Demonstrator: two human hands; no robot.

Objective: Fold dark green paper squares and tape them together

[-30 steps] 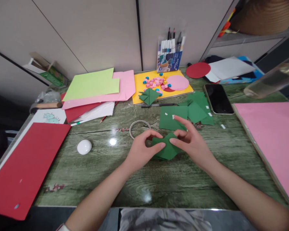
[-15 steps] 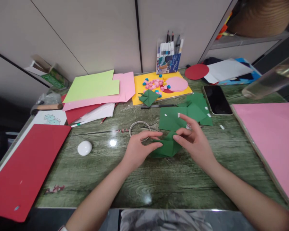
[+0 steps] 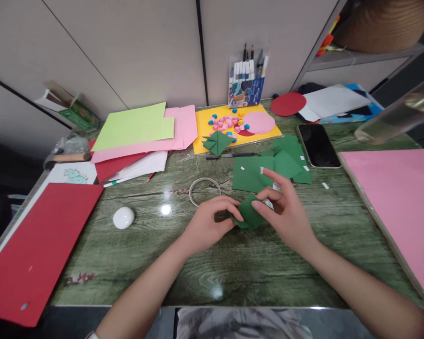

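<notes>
Above the desk [image 3: 198,282], the left hand [image 3: 209,222] and right hand [image 3: 287,213] pinch opposite sides of a green paper [image 3: 248,214], seemingly part-folded. Beyond, a green sheet [image 3: 246,176] lies flat, apparently unworked; farther, a folded green shape [image 3: 217,143] looks finished.

Green paper [image 3: 249,213] partly hidden by left hand [image 3: 209,221].

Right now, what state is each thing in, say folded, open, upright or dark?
Green paper, folded, held in the left hand and right hand
Folded green piece, overlapping the yellow sheet
Phone, face up, screen dark
Marker pack, upright, pens sticking out
Small box, flaps open
Ring, lying flat
Lime sheet, one corner cut away
Black pen, lying flat
</notes>
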